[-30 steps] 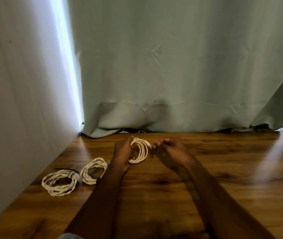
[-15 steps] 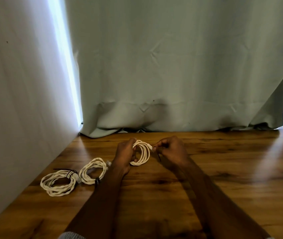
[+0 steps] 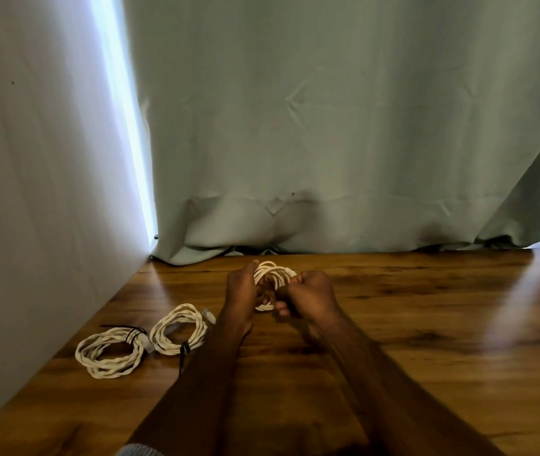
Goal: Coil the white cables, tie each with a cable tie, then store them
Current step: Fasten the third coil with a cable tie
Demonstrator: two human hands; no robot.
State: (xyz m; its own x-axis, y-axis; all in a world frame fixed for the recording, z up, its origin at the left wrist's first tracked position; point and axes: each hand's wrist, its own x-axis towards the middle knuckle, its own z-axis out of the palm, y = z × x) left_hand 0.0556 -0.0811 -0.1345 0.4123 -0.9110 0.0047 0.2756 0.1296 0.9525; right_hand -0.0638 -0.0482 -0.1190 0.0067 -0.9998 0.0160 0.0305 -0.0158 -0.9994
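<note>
wooden counter (image 3: 426, 324) backed by a pale green curtain (image 3: 328, 126), with a light wall (image 3: 31, 159) on the left; that was the setting inspected.

the third white cable coil (image 3: 273, 274) was held just above the counter, near the curtain's hem. the left hand (image 3: 241, 291) gripped the coil's left side, thumb over the top of the loops. the right hand (image 3: 311, 296) was closed in a fist against the coil's right side, fingers curled; it appeared to be pinching or pulling something at the loops, judged to be a cable tie, though no tie could be made out in this hand.

two finished coils lay on the counter to the left, touching each other. the nearer-wall coil (image 3: 109, 352) carried a black tie (image 3: 132, 334); the second coil (image 3: 178, 334) carried another black tie (image 3: 184, 350) at its near edge, its tail running toward the left forearm.

judgement: the step in hand was tying the third coil. to do it well, the left hand ought to keep the loops bunched flat so none slips out, while the right hand draws the tie snug around all strands at one point, firm but not crushing the braid. storing was not yet begun; no container was visible.
</note>
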